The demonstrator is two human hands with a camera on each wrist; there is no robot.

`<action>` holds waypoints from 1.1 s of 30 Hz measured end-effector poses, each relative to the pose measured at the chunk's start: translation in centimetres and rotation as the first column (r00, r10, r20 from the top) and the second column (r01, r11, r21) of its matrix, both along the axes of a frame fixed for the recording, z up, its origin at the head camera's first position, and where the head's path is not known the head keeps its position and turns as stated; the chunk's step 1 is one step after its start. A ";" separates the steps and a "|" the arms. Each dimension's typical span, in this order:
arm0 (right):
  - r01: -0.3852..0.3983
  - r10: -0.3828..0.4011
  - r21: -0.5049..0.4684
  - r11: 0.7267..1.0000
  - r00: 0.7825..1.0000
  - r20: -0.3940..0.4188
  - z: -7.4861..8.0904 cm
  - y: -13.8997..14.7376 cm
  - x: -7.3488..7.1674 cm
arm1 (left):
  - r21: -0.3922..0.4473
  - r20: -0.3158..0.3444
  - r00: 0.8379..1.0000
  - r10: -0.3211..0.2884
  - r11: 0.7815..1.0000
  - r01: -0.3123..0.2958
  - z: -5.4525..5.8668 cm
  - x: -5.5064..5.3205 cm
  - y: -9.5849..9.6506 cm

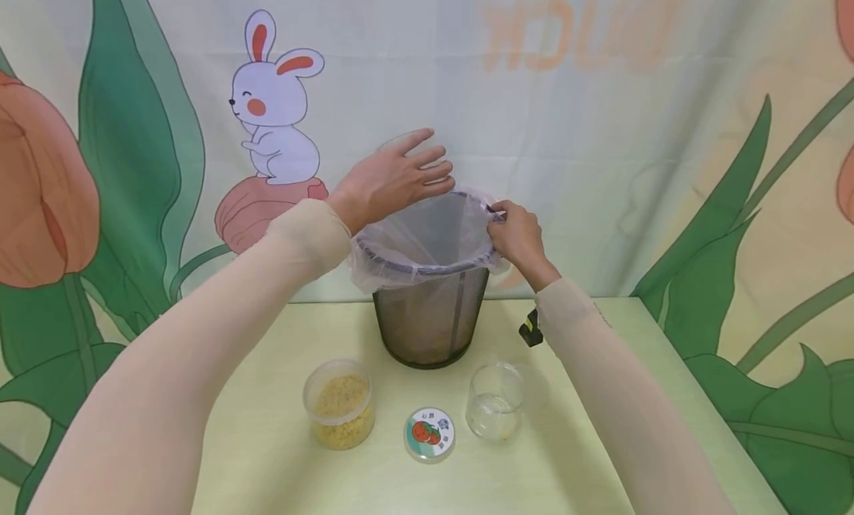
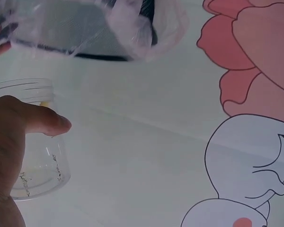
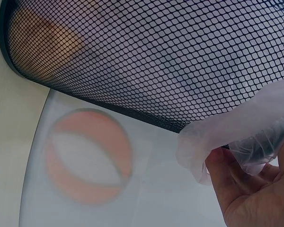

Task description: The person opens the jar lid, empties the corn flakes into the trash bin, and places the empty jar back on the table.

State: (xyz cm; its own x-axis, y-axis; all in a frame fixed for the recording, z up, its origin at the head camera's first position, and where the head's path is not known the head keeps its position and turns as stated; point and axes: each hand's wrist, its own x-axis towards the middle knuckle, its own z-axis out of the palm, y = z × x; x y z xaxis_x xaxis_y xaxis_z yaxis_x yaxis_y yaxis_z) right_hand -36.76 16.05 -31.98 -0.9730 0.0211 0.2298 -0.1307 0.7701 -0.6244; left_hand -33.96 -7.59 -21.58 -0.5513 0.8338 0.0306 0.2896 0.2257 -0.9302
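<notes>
Over the mouth of a black mesh wastebasket (image 1: 427, 315), my left hand (image 1: 400, 178) holds a clear jar (image 2: 45, 161). The jar is tipped with its threaded mouth toward the basket, and small dark bits cling to its wall. In the head view the hand hides most of it. A thin translucent bag (image 1: 387, 274) lines the basket and folds over its rim. My right hand (image 1: 517, 233) pinches that rim and the bag at the right side; the right wrist view shows its fingers (image 3: 222, 172) at the bag's edge.
In front of the basket stand a clear tub of yellow crumbly stuff (image 1: 340, 407), a round lid with a printed label (image 1: 429, 433) and a clear glass container (image 1: 495, 404). A small black and yellow object (image 1: 531, 328) lies by my right forearm. A printed curtain (image 1: 574, 130) hangs behind.
</notes>
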 end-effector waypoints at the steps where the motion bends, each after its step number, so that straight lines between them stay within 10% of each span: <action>1: 0.001 -0.001 0.003 1.000 1.000 -0.003 0.0 0.0 0.0 | 0.014 -0.007 1.000 0.003 1.000 -0.003 0.2 0.0 0.0; 20: -0.010 0.010 -0.006 1.000 1.000 0.011 0.3 -0.1 0.0 | 0.076 0.045 0.999 -0.003 0.997 -0.001 -0.5 0.5 -0.9; 33: -0.010 0.011 0.047 0.999 1.000 -0.014 0.6 0.1 0.3 | 0.270 0.101 0.995 -0.011 0.963 -0.017 0.3 1.1 -1.6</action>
